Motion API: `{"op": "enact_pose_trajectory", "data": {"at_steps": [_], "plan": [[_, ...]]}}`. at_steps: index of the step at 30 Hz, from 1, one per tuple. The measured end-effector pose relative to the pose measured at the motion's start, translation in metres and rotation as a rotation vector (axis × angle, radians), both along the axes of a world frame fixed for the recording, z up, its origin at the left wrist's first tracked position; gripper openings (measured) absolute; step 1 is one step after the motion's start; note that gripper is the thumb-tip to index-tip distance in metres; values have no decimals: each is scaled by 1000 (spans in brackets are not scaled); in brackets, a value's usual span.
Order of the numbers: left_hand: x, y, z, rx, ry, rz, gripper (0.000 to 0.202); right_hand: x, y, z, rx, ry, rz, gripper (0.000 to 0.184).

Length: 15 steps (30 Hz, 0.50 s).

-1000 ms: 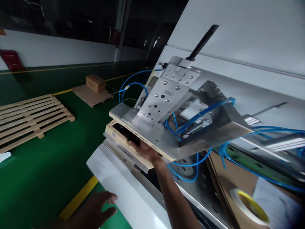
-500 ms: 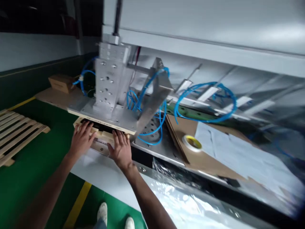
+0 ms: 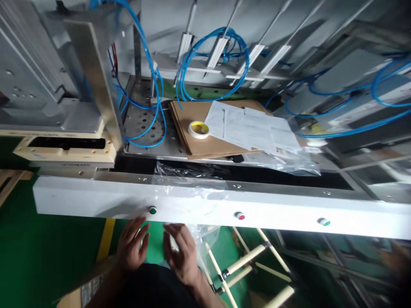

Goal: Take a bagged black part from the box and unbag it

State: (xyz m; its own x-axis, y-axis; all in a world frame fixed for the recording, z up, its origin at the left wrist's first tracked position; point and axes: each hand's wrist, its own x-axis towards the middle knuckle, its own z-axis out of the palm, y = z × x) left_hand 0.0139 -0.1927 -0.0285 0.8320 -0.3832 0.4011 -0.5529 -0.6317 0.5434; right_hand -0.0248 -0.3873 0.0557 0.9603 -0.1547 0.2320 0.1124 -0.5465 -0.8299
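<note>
The green button (image 3: 153,210) sits on the left part of the white panel (image 3: 282,218) along the front of the bench (image 3: 289,192). The left hand (image 3: 133,244) is just below it, fingers loosely spread and slightly bent, thumb away from them; whether the fingertips touch the panel's lower edge I cannot tell. The right hand (image 3: 182,252) is near, apart from the left, its fingers half curled and a little blurred, thumb side turned toward the left hand. Both are in front of the person's dark shirt (image 3: 157,286).

Farther right on the panel are a red button (image 3: 240,216) and a second green button (image 3: 325,222). Clear film (image 3: 192,186) lies over the bench edge and hangs down below the panel. At the left end, a cream block (image 3: 80,155) with a dark slot sits beneath a metal plate (image 3: 80,119).

Behind the film lies cardboard (image 3: 221,149), bearing a roll of tape (image 3: 199,136) and, to its right, papers (image 3: 253,130). Blue hoses (image 3: 184,81) loop in front of a row of cylinders (image 3: 218,51). Under the panel, a frame of pale tubes (image 3: 245,260) stands above the green floor (image 3: 64,256), with a yellow line (image 3: 105,239) at left.
</note>
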Motion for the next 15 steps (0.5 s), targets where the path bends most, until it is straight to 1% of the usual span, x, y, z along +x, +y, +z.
{"op": "enact_pose_trajectory", "data": {"at_steps": [1,3,5,7,9,12,14,15], "plan": [[-6,-10,-1,36,29,12,32,-7,-19,-5,-1,-24,-111,32],[-15,-24,-2,83,49,46,33,-23,-60,-13,-60,-65,-307,27],[-23,-35,-2,94,19,98,37,-40,-107,-20,-157,-77,-462,24],[-29,-43,-5,87,-35,150,41,-59,-161,-25,-233,-61,-596,25],[-33,-49,-9,96,-81,180,47,-80,-221,-29,-263,-49,-746,31],[-37,-54,-12,152,-184,217,51,-108,-311,-36,-285,-21,-997,46],[-38,-55,-11,192,-261,231,50,-119,-361,-41,-291,4,-1113,58],[-39,-56,-10,207,-292,231,49,-123,-382,-44,-293,16,-1141,63]]}}
